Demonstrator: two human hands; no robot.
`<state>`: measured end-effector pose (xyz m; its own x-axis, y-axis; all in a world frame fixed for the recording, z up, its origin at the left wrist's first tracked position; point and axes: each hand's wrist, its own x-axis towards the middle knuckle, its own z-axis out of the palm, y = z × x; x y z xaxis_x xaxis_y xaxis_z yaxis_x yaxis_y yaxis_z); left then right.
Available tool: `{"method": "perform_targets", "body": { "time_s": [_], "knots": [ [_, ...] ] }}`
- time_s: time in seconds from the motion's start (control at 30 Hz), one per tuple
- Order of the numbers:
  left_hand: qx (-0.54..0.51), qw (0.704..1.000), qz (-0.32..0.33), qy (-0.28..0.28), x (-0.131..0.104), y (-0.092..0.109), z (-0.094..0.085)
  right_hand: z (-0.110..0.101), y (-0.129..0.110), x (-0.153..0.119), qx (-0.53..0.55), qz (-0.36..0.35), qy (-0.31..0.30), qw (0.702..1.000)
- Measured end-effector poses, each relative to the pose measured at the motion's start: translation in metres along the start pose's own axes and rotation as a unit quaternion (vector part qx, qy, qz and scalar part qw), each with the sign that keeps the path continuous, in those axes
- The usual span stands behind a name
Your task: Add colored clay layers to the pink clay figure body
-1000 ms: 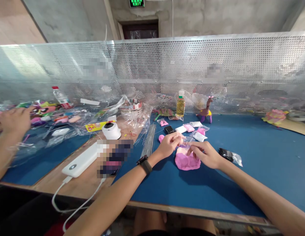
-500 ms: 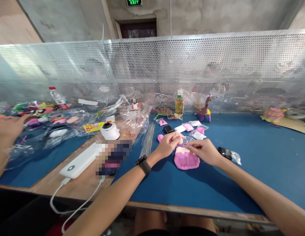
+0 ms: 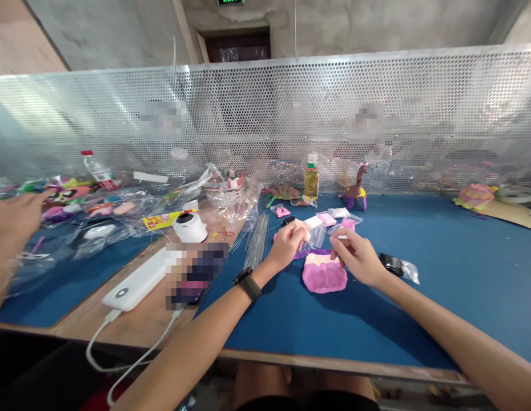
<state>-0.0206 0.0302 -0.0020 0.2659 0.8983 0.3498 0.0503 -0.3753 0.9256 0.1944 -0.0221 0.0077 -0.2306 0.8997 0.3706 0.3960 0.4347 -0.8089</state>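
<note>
Left hand [image 3: 290, 246]: fingers were pinched together on a pale lump [image 3: 307, 232].
Right hand [image 3: 355, 255]: fingers were curled, nearly closed; whether anything was gripped could not be told.
Pink clay [image 3: 324, 278]: was spread on the blue tabletop [image 3: 368, 328], near the right fingertips.

The blue tabletop [image 3: 402, 228] carries a pink slab [image 3: 324, 277], thin wires [image 3: 257, 237], a black packet [image 3: 392, 264] and a bottle [image 3: 310, 182].

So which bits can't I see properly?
All in the head view:
Whatever the left hand may be pinching: hidden by the hand itself.
Phone screen: masked by pixel blocks.
Exit sign: cut off by the top edge.
Co-worker's hand: cut off by the left edge.
</note>
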Motion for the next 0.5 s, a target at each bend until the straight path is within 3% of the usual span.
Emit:
{"method": "perform_targets", "body": {
  "time_s": [0.13, 0.3, 0.4, 0.5],
  "knots": [
    [0.136, 0.990, -0.047, 0.005, 0.006, -0.011, -0.014, -0.008, 0.005, 0.005, -0.002, -0.005, 0.051, 0.999],
    [0.386, 0.922, -0.005, 0.033, 0.003, -0.016, -0.017, -0.015, 0.023, 0.013, -0.086, 0.013, 0.069, 0.994],
    [0.429, 0.901, 0.035, 0.059, 0.002, -0.013, -0.017, -0.017, 0.034, 0.016, -0.110, 0.050, 0.081, 0.989],
    [0.394, 0.913, 0.088, 0.060, 0.002, -0.005, -0.016, -0.017, 0.041, 0.017, -0.116, 0.082, 0.081, 0.987]
  ]
}}
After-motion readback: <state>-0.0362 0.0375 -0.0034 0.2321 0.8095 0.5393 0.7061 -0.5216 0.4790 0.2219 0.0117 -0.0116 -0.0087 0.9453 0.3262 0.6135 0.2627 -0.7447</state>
